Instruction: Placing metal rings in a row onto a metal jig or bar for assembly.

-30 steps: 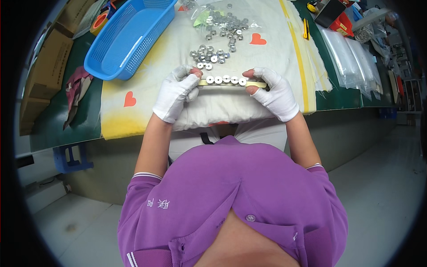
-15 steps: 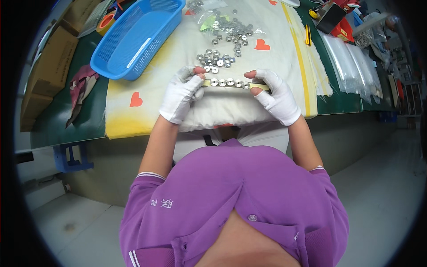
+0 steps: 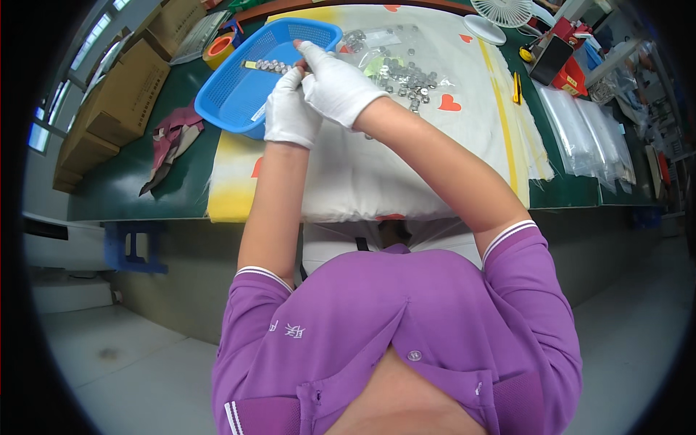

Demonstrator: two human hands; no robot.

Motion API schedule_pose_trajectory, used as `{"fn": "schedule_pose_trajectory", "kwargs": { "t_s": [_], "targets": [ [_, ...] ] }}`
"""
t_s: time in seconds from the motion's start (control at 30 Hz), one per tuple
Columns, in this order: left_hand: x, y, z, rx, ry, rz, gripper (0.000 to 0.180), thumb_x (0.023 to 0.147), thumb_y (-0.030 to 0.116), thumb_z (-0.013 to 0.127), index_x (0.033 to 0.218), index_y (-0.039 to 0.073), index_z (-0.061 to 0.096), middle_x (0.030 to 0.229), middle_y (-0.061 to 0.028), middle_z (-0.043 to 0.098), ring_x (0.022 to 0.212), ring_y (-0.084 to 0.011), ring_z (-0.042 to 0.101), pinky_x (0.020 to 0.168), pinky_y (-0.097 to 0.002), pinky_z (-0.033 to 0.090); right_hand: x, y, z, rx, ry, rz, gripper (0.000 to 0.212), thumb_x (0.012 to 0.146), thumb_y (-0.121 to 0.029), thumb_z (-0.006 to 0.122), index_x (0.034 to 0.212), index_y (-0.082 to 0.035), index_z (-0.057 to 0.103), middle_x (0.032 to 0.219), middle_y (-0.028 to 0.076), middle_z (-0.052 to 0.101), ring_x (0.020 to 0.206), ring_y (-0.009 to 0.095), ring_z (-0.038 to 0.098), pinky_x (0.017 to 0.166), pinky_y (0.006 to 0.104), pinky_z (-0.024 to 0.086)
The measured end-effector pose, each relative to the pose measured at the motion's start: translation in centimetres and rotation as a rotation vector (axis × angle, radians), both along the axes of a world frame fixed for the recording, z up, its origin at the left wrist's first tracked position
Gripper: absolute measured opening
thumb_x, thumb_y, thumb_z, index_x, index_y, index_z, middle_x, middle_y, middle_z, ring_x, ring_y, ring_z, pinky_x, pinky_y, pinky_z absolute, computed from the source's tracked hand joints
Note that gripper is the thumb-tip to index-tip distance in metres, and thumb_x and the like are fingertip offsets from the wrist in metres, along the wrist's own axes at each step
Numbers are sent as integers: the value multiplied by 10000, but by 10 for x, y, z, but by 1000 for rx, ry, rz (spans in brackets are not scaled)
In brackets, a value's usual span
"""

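Over the near end of a blue perforated plastic basket [image 3: 217, 112], a pale yellow strip [image 3: 250, 64] carries several round silver metal pieces [image 3: 274, 67] in a row. My left hand [image 3: 293, 116], in a white glove with bare fingertips, pinches the strip near its right end. From the right, my right hand [image 3: 335, 83], gloved the same way, closes around that same end, its fingers partly hidden. Many loose silver metal pieces [image 3: 409, 76] lie on the white padded cloth [image 3: 406, 159], right of my hands, beside clear plastic bags [image 3: 380, 38].
Cardboard boxes [image 3: 119, 94], an orange tape roll [image 3: 218, 49] and a maroon cloth [image 3: 174, 138] are on the left. To the right lie a yellow cutter knife [image 3: 517, 88] and stacked clear bags [image 3: 580, 134]. A white fan [image 3: 500, 13] stands at the back right.
Both hands have moved left and away from me, carrying the strip from above the white cloth to over the blue basket. My right hand has come across next to my left.
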State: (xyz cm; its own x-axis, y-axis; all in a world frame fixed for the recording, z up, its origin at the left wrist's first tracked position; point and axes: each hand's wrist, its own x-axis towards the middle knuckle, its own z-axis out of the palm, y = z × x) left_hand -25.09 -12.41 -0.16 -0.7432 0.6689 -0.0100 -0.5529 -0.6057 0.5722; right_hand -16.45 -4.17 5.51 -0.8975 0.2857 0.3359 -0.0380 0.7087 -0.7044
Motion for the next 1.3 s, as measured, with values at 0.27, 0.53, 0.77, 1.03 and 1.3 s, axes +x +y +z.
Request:
{"fn": "schedule_pose_trajectory", "kwargs": {
  "t_s": [0.27, 0.53, 0.77, 1.03, 1.3],
  "targets": [
    [-55, -15, 26, -16, -457, 279, 205, 1044, 200, 315, 1149, 43, 394, 1240, -244, 505, 1174, -418, 535, 1012, -574, 446, 43, 28, -4, -128, -138, 16, 554, 894, -133, 455, 1442, -70, 412, 888, 109, 616, 784, 201, 587, 750, 326, 485],
    [13, -12, 19, -313, 280, 68, 229, 973, 106, 525, 1145, -40, 561, 1306, -202, 520, 1242, -337, 520, 1019, -429, 476, 191, 119, -21, -711, 141, -434, 447, 957, -128, 407, 1388, -70, 510, 730, -70, 404, 577, 13, 292, 507, 156, 240],
    [76, 11, -3, -1219, 1732, -1, 496, 761, 202, 736, 1179, -32, 608, 1230, -215, 568, 1143, -359, 553, 1010, -377, 436, 302, 174, -82, -387, 18, -808, 417, 883, -90, 466, 1270, -54, 618, 854, 10, 594, 720, 90, 521, 695, 219, 436],
    [101, 16, -23, -1059, 2042, -12, 530, 848, 229, 615, 1287, -46, 504, 1370, -234, 485, 1315, -407, 398, 1120, -466, 306, 248, 144, -63, 468, -135, -754, 260, 811, -180, 661, 1054, -100, 713, 1054, 157, 646, 985, 319, 623, 895, 378, 494],
    [108, 14, -32, -714, 1738, 12, 759, 728, 53, 710, 1418, 18, 395, 1277, -228, 541, 1158, -394, 536, 992, -434, 440, 130, 116, -60, 235, -385, -68, 427, 750, -130, 776, 1150, -64, 639, 1074, 130, 628, 955, 258, 626, 851, 336, 507]
  ]
}}
